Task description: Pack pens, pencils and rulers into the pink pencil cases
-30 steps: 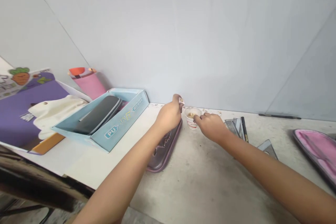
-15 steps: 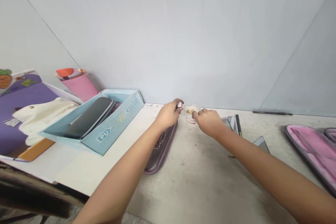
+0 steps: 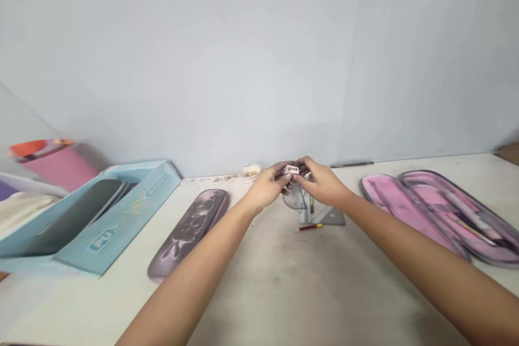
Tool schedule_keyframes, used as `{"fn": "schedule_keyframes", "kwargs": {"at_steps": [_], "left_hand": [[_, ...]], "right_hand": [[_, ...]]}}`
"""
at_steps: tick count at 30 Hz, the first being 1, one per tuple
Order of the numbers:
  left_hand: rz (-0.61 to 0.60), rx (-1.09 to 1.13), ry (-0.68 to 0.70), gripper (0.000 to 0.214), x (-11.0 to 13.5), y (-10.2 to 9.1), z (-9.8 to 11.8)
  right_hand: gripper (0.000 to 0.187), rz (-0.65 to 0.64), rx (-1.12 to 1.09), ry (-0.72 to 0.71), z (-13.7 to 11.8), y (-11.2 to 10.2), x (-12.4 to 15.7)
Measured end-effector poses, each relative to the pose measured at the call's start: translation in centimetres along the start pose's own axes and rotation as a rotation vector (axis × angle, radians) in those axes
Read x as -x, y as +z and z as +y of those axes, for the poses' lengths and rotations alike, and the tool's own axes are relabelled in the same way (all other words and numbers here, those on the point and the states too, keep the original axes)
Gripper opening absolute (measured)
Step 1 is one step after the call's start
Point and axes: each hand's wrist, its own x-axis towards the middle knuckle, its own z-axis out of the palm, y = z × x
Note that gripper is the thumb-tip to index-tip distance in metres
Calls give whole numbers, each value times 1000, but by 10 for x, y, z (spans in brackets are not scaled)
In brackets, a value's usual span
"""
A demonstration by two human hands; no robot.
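Note:
Both hands meet above the table, fingertips closed around a small pale pink pencil sharpener with dark marks on its face. My left hand pinches it from the left, and my right hand grips its right side. Below the hands lie clear set squares and a protractor, partly hidden by the fingers. A short red and yellow pencil rests at the near edge of these rulers. Behind my left hand, a small white cup with pale bits inside stands by the wall.
At left, a light blue box holds a dark case. A closed dark pencil case lies left of my arms. An open pink pencil case with pens is at right. A black pen lies along the wall.
My view has turned right. My right hand has left the cup and joined my left hand at the sharpener. The open pencil case and the rulers show more fully.

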Motion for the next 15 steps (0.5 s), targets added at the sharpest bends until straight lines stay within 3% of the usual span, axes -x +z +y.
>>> {"fn": "schedule_keyframes", "kwargs": {"at_steps": [9,15], "left_hand": [[-71,-493,316,31,-79,163,23],[-152,-669,348,34,-136,261,28]], "right_hand": [[24,125,391,151,96,-132,81],[29,123,843,246,156,-190,111]]}}
